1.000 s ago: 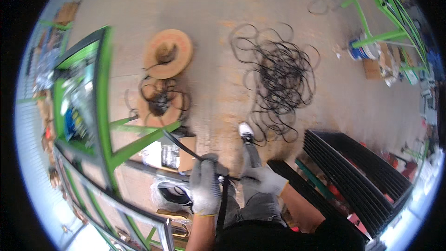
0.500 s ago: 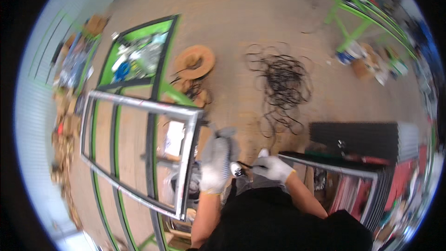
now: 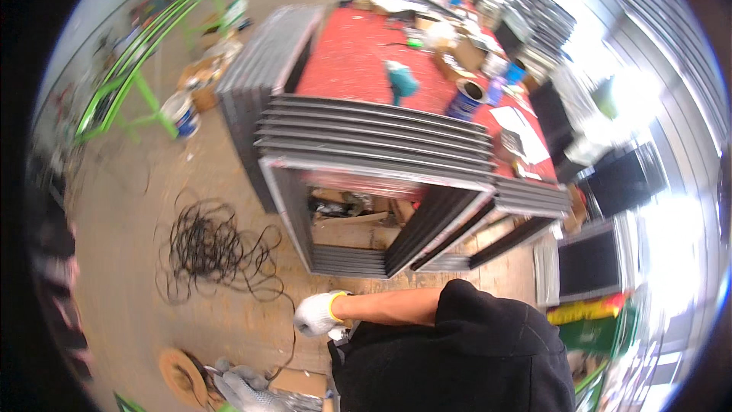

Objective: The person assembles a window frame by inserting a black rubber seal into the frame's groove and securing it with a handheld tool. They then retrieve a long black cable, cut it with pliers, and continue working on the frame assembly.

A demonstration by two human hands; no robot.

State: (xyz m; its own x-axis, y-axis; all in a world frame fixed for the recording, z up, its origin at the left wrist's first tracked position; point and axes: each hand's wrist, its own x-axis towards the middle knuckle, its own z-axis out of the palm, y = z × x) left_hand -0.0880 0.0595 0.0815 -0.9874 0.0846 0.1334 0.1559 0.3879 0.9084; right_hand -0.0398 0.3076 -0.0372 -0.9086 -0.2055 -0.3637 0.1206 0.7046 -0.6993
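My right hand (image 3: 319, 313), in a white knit glove with a yellow cuff, is closed, its fingers curled down. A thin black strip (image 3: 293, 336) runs from a tangled pile of black strip (image 3: 200, 248) on the floor past its fingertips and on down to my left hand. At the lower edge is my left hand (image 3: 250, 391), in a grey-coated glove, partly cut off and blurred; its grip cannot be made out. It is beside a round tan coil (image 3: 183, 378) on the floor.
Several dark grey rectangular frames (image 3: 374, 137) stand stacked ahead, against a red-topped table (image 3: 354, 53) with a teal-handled tool (image 3: 400, 80), a blue can (image 3: 465, 99) and papers. A green metal stand (image 3: 145, 99) and a white bucket (image 3: 181, 114) are at the left.
The view has swung to the right: the frame stack and red table are now ahead, and the strip pile has shifted to the left. The silver-edged frame on the green stand has left view.
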